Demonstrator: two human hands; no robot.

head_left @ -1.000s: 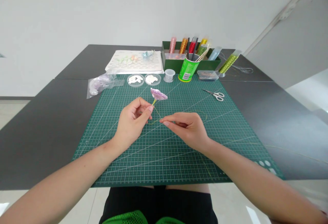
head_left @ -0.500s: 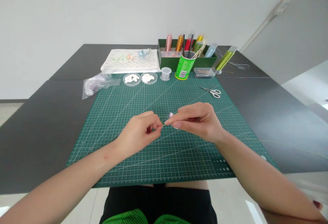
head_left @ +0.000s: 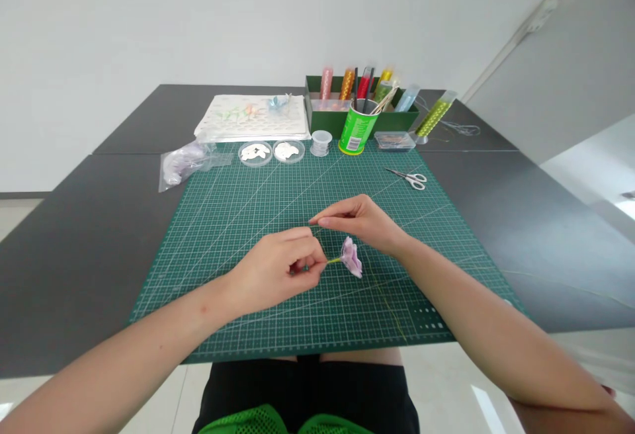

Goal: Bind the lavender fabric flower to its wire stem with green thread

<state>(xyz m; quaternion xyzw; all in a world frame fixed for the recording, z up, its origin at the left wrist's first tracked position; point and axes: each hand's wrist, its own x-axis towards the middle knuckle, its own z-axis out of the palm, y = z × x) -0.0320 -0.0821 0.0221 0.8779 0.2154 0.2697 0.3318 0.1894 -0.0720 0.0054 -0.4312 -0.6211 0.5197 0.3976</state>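
Observation:
Between the thumb and fingertips of my left hand (head_left: pixel 285 265) is the thin yellow-green stem of a pale purple artificial flower (head_left: pixel 352 259). The bloom points right, apart from the cutting mat's surface. My right hand (head_left: pixel 354 219) is just beyond and above the flower, fingers extended and pinched together at their tips. A fine yellow-green thread (head_left: pixel 320 242) runs from the stem by my left fingertips up toward the right fingertips, which seem closed on it. More thread (head_left: pixel 389 298) trails over the green cutting mat (head_left: pixel 238 222) toward its front edge.
White-handled scissors (head_left: pixel 415 180) lie right on the mat. Along the back are two dishes of white pieces (head_left: pixel 254 153), a clear spool (head_left: pixel 321 143), a green can (head_left: pixel 358 131) of sticks and a green box (head_left: pixel 327 122) with thread spools. A plastic bag (head_left: pixel 186 164) lies left.
My right hand has moved back and slightly left, off the flower. My left hand has shifted a little right and nearer, and the flower is now in plain view.

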